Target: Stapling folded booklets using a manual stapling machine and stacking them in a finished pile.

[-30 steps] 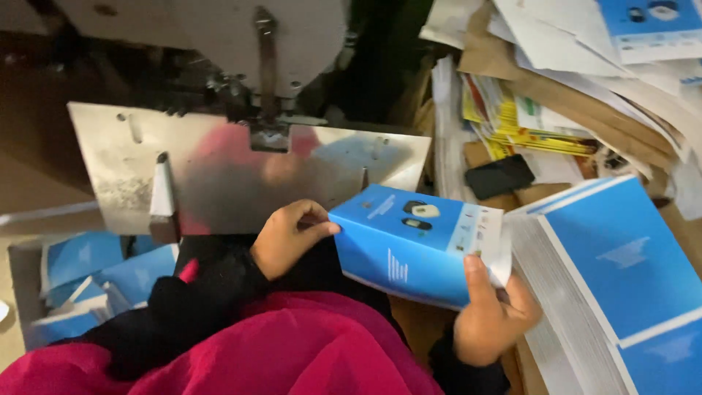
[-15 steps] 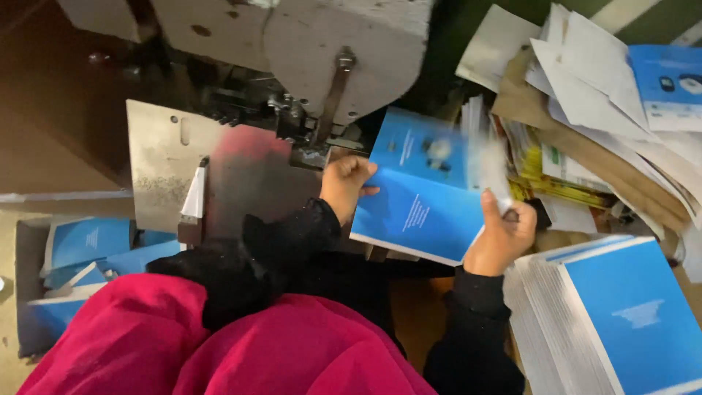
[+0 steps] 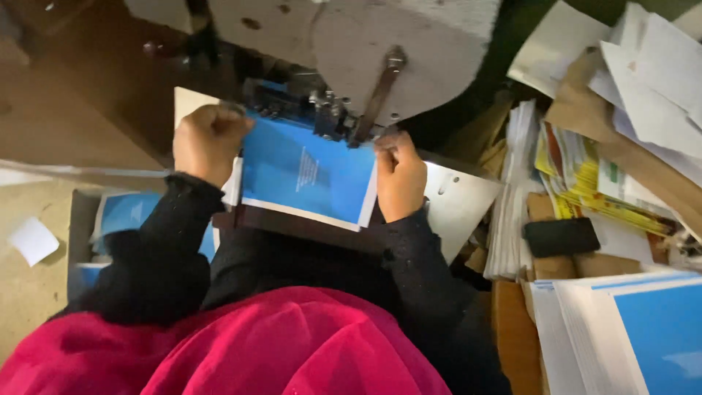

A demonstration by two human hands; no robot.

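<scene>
Booklet: blue booklet with a white edge lies flat on the metal plate, its far edge pushed under the machine head.
Left hand: left hand is closed in a fist-like grip on the booklet's left edge, knuckles up, just beside the plate's left corner.
Right hand: right hand has its grip pinched on the booklet's right edge, fingers curled over the top, touching the plate.
Machine: grey head hangs over the booklet; a dark metal foot sits on the booklet's far edge between the two hands.
Sleeves: black sleeves run back from both hands to a red garment at the bottom of the view.
Left side: a tray below the left arm holds more blue sheets; a white scrap lies on the floor beside it.
Right side: a stack of blue sheets sits at the lower right; a black phone rests on cardboard above it, near a heap of yellow and white papers.
</scene>
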